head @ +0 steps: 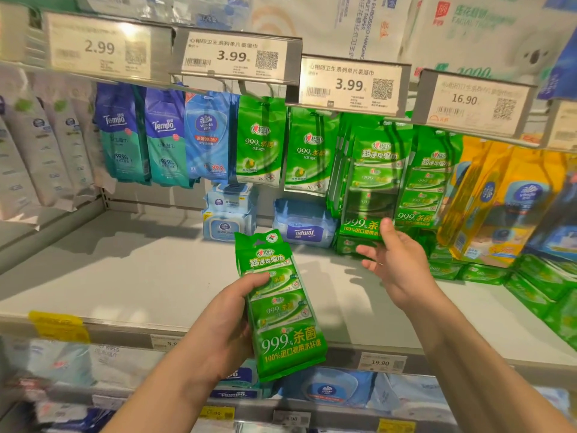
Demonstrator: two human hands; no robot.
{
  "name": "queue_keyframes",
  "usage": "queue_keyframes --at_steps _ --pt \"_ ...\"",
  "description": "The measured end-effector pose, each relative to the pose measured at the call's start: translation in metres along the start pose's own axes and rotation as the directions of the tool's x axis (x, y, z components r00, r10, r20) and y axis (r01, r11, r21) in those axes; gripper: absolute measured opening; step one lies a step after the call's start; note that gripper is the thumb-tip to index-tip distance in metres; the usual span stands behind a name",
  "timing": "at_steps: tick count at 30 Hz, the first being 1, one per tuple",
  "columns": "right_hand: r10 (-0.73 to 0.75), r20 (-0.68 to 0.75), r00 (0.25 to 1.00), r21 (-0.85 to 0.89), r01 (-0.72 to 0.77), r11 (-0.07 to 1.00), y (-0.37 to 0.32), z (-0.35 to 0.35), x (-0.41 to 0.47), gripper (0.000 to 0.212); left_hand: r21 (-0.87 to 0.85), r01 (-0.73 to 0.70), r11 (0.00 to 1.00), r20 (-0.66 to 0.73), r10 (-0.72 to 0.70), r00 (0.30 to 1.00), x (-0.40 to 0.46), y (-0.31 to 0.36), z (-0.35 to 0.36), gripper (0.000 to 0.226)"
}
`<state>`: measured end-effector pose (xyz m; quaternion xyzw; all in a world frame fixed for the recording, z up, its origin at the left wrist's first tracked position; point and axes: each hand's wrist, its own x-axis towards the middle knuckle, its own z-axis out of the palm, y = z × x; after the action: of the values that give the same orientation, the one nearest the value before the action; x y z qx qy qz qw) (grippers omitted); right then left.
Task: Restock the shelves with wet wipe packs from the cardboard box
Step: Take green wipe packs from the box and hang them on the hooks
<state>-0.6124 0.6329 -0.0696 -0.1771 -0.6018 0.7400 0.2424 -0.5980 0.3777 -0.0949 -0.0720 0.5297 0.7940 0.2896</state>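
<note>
Your left hand (224, 320) grips a green wet wipe pack (281, 307) upright, in front of the shelf (125, 276). Your right hand (390, 260) is open, its fingers touching the bottom of the hanging green packs (371, 179) on the hook. Several already hang there, so restocking looks underway; this one is not yet hung, and the cardboard box is out of view

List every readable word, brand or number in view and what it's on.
"2.99": leftmost price tag
"3.99": second price tag
"3.99": third price tag
"16.90": fourth price tag
"19.90": lower shelf tag
"Tempo": blue hanging packs
"Vinda": light blue hanging pack
"999": green pack in left hand
Fine print and barcodes: too small.
</note>
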Motion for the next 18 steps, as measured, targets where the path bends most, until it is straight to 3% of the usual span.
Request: queue_keyframes --at_steps 7,12,18 --pt "0.137 -0.017 0.990 -0.006 -0.137 0.991 0.010 -0.009 -0.017 0.027 0.098 -0.073 0.992 0.099 0.063 0.993 0.003 -0.002 -0.002 0.032" --pt "0.173 0.068 0.983 -0.080 -0.167 0.983 0.009 -0.005 -0.056 0.028 0.085 -0.113 0.990 0.193 0.095 0.977 0.005 0.001 0.004 0.022" --pt "0.235 0.218 0.947 -0.377 -0.140 0.916 0.013 0.003 -0.098 0.035 0.088 -0.182 0.979 0.288 0.150 0.946 0.014 0.005 0.005 0.030"
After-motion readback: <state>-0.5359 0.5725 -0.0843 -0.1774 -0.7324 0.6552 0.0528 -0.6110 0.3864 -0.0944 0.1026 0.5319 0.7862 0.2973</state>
